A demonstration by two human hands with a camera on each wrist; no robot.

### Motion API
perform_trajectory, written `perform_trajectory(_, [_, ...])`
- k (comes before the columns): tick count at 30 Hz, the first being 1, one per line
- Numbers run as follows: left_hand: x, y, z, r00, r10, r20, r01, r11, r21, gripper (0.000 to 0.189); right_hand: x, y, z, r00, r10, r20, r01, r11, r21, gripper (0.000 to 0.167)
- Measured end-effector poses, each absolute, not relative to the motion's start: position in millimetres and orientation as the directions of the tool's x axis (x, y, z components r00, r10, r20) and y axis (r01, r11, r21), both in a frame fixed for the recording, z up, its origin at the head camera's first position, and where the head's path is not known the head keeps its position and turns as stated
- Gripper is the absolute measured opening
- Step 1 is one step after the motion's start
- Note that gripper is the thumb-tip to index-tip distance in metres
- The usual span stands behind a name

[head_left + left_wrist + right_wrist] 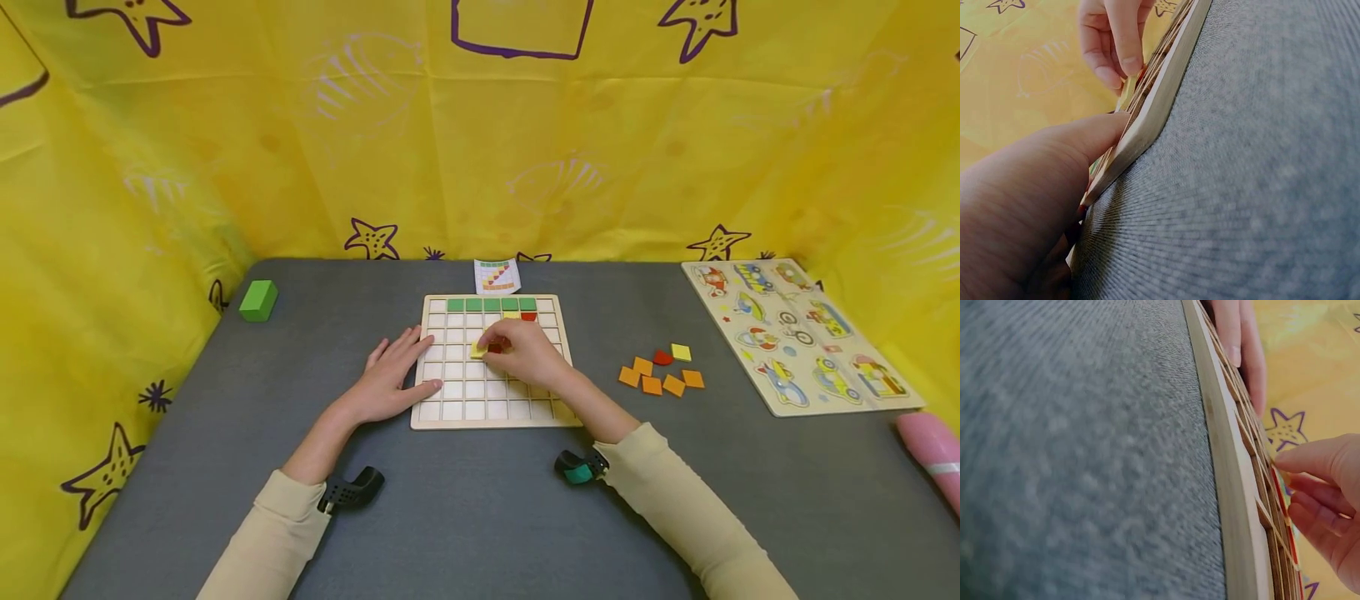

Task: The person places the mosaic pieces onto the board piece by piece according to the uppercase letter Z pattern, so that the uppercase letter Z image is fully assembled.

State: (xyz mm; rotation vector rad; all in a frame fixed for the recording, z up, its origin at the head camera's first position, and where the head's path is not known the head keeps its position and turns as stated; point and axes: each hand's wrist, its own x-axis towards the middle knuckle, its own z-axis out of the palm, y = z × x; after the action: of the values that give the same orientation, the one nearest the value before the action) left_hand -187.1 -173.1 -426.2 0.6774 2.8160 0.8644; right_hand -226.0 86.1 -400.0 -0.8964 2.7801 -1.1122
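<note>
A wooden grid board with white square cells lies on the table. My left hand rests on its left edge, fingers spread and nearly straight, the thumb reaching over the rim. Over the middle cells, my right hand pinches a yellow square tile between thumb and fingertips; the left wrist view shows this tile tilted at the board's surface. Several green tiles fill most of the top row. Below them sit a red piece and a yellow piece. The right hand partly hides other pieces.
Right of the board lie several orange tiles, a red piece and a yellow tile. A pattern card touches the back. A green block stands far left; a picture puzzle and pink object lie right.
</note>
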Motion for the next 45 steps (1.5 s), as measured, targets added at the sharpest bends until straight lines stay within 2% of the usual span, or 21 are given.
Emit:
perform_trajectory(7, [-187,-171,-425,-0.887,0.46,0.031,0.395,0.724,0.565,0.077,-225,84,-401,-0.802,-0.559,0.212,-0.552,0.557,-0.62,0.008])
perform_trajectory(14, [-188,-169,-425,-0.889,0.458,0.012,0.386,0.734,0.559,0.077,-224,85,-400,-0.8,-0.564,0.206,-0.56,0.578,-0.593,0.009])
perform_trajectory(26, [-187,-169,-426,-0.89,0.455,0.014,0.386,0.739,0.553,0.077,-218,116,-398,-0.865,-0.466,0.187,-0.447,0.548,-0.707,0.012])
perform_trajectory(45, [-188,-171,-428,-0.896,0.444,0.014,0.38,0.75,0.541,0.077,-199,220,-402,-0.927,-0.318,0.198,-0.368,0.671,-0.643,0.015])
